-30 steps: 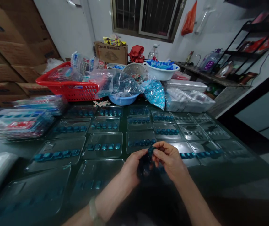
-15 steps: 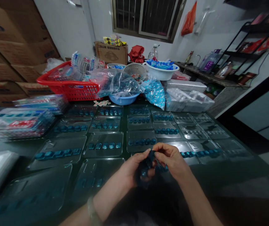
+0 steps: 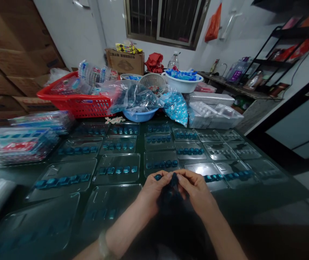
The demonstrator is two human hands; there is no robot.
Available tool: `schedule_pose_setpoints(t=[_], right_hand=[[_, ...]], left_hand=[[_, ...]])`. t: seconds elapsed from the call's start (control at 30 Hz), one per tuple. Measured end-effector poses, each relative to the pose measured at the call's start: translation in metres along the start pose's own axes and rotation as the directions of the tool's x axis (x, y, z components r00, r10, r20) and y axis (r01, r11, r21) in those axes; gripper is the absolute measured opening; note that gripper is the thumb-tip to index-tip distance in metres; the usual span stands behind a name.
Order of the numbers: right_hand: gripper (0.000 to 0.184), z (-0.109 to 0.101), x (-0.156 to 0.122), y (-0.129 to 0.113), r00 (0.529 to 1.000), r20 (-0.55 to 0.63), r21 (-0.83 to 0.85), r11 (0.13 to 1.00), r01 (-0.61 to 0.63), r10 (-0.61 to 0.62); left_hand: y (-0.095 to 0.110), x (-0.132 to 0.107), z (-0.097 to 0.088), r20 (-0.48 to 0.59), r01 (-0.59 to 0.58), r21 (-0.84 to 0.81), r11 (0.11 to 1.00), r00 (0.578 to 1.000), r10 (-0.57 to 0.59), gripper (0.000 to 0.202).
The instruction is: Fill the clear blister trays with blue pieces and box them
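Note:
My left hand is closed, its thumb pressed on a small dark teal piece. The fingers of my right hand pinch the same piece from the other side. Another glossy teal piece shows between the fingers of my left hand. What lies lower, between the palms, is too dark to make out. Just beyond the hands is a clear plastic tray with a row of teal block-like pieces in it. A similar tray lies to the left, also with a row of pieces.
More clear trays cover the dark green table. Stacked packages stand at the left. At the back are a red basket, a blue basin, a bag of light blue bits and white plastic trays.
My left hand has turned and its fingers have closed higher up, bringing a second teal piece into view between them. My right hand stays pinched at the piece. The view has shifted slightly.

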State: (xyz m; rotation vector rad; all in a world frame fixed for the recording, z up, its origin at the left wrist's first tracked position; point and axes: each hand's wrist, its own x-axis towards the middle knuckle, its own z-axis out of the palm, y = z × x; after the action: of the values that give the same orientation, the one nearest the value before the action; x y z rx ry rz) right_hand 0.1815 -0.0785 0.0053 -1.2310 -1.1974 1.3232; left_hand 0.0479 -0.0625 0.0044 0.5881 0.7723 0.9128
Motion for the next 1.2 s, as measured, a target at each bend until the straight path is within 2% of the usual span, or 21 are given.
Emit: schedule_pose_setpoints(t=[0.27,0.47,0.7,0.9,1.03,1.13,1.2], right_hand=[[0.020,0.003,0.001,0.007,0.999,-0.023,0.111,0.993,-0.035,0.038],[0.019,0.008,0.004,0.011,0.997,-0.016,0.179,0.981,-0.073,0.077],[0.021,0.010,0.002,0.017,0.989,-0.081,0.221,0.970,-0.106,0.126],[0.021,0.016,-0.001,0.019,0.986,-0.100,0.303,0.948,-0.098,0.134],[0.015,0.019,-0.003,0.016,0.989,-0.078,0.374,0.923,-0.087,0.124],[0.014,0.016,-0.002,0.015,0.990,-0.095,0.334,0.940,-0.065,0.102],[0.015,0.012,-0.001,0.017,0.991,-0.102,0.290,0.956,-0.052,0.085]], left_hand=[[0.004,0.001,0.006,-0.086,-0.109,0.121,0.987,0.989,0.120,0.024],[0.002,0.003,0.004,-0.123,-0.115,0.131,0.985,0.984,0.131,0.022],[-0.002,0.005,0.005,-0.161,-0.166,0.156,0.974,0.968,0.191,0.026],[-0.001,0.007,0.008,-0.264,-0.141,0.241,0.960,0.943,0.204,0.025],[0.002,0.007,0.009,-0.246,-0.132,0.226,0.965,0.951,0.187,0.024],[0.002,0.005,0.007,-0.225,-0.128,0.222,0.967,0.958,0.178,0.022],[0.003,0.004,0.005,-0.185,-0.088,0.224,0.971,0.974,0.131,0.019]])
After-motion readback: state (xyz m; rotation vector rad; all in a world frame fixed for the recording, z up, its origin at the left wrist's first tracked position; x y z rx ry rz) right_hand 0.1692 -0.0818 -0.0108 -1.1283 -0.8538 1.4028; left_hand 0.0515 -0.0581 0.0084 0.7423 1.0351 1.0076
